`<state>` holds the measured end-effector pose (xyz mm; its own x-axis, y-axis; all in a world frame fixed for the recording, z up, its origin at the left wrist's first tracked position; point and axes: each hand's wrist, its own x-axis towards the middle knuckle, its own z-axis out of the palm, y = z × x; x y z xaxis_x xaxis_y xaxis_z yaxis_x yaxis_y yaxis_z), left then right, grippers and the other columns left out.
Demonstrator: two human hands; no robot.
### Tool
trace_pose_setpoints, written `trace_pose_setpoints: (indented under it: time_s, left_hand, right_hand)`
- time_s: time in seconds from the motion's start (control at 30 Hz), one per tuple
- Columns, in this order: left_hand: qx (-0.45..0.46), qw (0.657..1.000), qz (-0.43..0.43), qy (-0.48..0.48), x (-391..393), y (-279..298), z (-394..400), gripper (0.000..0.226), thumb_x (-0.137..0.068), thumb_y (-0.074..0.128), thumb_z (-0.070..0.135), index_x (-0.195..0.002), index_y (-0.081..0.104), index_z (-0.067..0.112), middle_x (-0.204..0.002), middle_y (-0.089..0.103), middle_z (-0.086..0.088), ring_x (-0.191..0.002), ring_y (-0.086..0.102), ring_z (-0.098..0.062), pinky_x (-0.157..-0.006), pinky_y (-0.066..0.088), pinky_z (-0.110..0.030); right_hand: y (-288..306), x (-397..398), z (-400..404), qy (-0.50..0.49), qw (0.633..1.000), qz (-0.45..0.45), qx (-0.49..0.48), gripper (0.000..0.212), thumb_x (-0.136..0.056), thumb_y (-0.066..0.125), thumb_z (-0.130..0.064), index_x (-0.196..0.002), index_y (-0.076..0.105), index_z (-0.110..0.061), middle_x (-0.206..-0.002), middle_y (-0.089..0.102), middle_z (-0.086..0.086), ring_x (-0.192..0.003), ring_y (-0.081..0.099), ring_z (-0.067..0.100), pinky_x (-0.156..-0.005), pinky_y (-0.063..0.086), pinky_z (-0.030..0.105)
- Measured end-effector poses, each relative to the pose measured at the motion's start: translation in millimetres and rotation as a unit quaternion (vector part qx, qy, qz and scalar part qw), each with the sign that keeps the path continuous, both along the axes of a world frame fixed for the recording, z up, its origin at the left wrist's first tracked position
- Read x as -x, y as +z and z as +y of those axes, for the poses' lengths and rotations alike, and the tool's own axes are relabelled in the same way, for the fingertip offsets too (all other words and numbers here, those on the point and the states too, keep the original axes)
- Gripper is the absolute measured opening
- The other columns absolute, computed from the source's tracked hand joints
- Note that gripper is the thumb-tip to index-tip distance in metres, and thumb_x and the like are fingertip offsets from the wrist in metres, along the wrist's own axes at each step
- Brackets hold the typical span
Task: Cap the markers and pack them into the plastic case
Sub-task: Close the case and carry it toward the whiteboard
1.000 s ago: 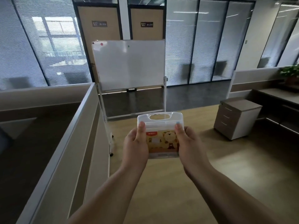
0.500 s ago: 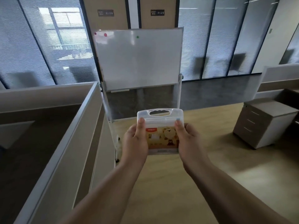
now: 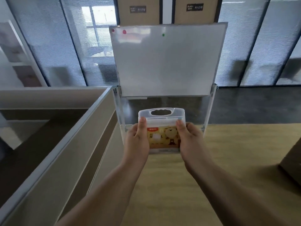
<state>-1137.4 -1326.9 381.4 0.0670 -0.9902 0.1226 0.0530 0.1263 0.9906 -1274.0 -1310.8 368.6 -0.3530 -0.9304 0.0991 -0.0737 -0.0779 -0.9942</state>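
A clear plastic case (image 3: 161, 126) with a carry handle on top and a yellow bear label on its front is held in the air before me, lid closed. My left hand (image 3: 137, 141) grips its left side, thumb lying on the front near the latch strip. My right hand (image 3: 189, 140) grips the right side the same way. No markers are visible; the label hides what is inside the case.
A whiteboard (image 3: 166, 61) on a wheeled metal stand is straight ahead. A beige desk partition (image 3: 68, 136) runs along the left. Wood-look floor (image 3: 236, 144) lies below, and a cabinet corner (image 3: 291, 163) shows at the right edge. Glass walls with blinds are behind.
The view has drawn closer to the whiteboard and turned left, sliding the cabinet toward the right edge. Both hands keep the same hold on the case.
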Motion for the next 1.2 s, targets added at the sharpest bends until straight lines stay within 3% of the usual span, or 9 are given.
trace_pose_setpoints:
  time_s: [0.1, 0.4, 0.5, 0.6, 0.87, 1.07, 1.2]
  left_hand:
    - [-0.01, 1.0, 0.009, 0.024, 12.2, 0.5, -45.9, 0.047, -0.101, 0.038, 0.047, -0.096, 0.074, 0.017, -0.088, 0.076, -0.01, -0.083, 0.074, -0.027, -0.079, 0.06, -0.049]
    - [-0.012, 0.998, 0.01, 0.062, 4.9, -13.6, -165.6, 0.045, -0.102, 0.038, 0.042, -0.09, 0.072, 0.016, -0.08, 0.076, -0.005, -0.071, 0.074, -0.018, -0.053, 0.056, -0.022]
    - [-0.009, 0.998, 0.019, 0.06, -8.5, -20.1, -214.4, 0.042, -0.103, 0.037, 0.04, -0.09, 0.072, 0.02, -0.081, 0.076, -0.005, -0.072, 0.074, -0.019, -0.054, 0.056, -0.023]
    - [-0.015, 0.998, 0.027, 0.051, -27.0, -23.5, -268.1, 0.044, -0.102, 0.037, 0.042, -0.095, 0.073, 0.017, -0.085, 0.077, -0.008, -0.076, 0.075, -0.022, -0.057, 0.058, -0.026]
    - [-0.022, 0.999, -0.02, 0.036, -79.7, -27.5, -425.6, 0.05, -0.1, 0.038, 0.05, -0.092, 0.073, 0.015, -0.082, 0.077, -0.006, -0.077, 0.075, -0.021, -0.063, 0.06, -0.03]
    - [-0.04, 0.999, 0.011, 0.026, -92.6, -42.4, -512.7, 0.05, -0.101, 0.039, 0.046, -0.1, 0.071, 0.007, -0.085, 0.076, -0.009, -0.077, 0.075, -0.022, -0.058, 0.057, -0.025]
    - [-0.054, 0.998, -0.009, 0.034, -95.0, -56.1, -567.4, 0.054, -0.099, 0.041, 0.051, -0.102, 0.068, 0.005, -0.088, 0.075, -0.015, -0.082, 0.074, -0.029, -0.066, 0.062, -0.038]
  right_hand:
    - [1.2, 12.2, -54.1, 0.011, 1.0, 0.019, -0.005, 0.04, -0.096, 0.044, -0.058, -0.098, 0.064, -0.024, -0.09, 0.074, -0.001, -0.084, 0.072, 0.012, -0.079, 0.06, 0.044]
    - [-18.2, 3.4, -188.0, 0.067, 0.998, 0.001, -0.022, 0.039, -0.099, 0.044, -0.051, -0.101, 0.063, -0.018, -0.095, 0.073, 0.003, -0.087, 0.072, 0.015, -0.074, 0.06, 0.035]
    - [-25.5, -11.4, -238.3, 0.063, 0.998, 0.013, -0.022, 0.038, -0.098, 0.043, -0.054, -0.101, 0.064, -0.021, -0.094, 0.073, 0.001, -0.086, 0.072, 0.014, -0.076, 0.061, 0.041]
    - [-26.9, -28.4, -289.6, 0.057, 0.998, 0.029, -0.025, 0.038, -0.097, 0.042, -0.056, -0.1, 0.063, -0.024, -0.093, 0.073, -0.002, -0.086, 0.071, 0.012, -0.075, 0.06, 0.037]
    - [-27.9, -78.3, -433.1, 0.045, 0.998, -0.035, -0.036, 0.03, -0.098, 0.045, -0.051, -0.1, 0.061, -0.025, -0.096, 0.072, -0.003, -0.088, 0.071, 0.011, -0.078, 0.06, 0.038]
    - [-41.1, -88.5, -521.7, 0.052, 0.996, -0.045, -0.057, 0.033, -0.097, 0.046, -0.052, -0.104, 0.062, -0.025, -0.097, 0.073, -0.003, -0.09, 0.071, 0.012, -0.081, 0.06, 0.041]
    - [-48.6, -84.5, -572.8, 0.064, 0.995, -0.042, -0.071, 0.032, -0.097, 0.049, -0.049, -0.1, 0.064, -0.022, -0.096, 0.073, -0.003, -0.089, 0.071, 0.014, -0.08, 0.061, 0.04]
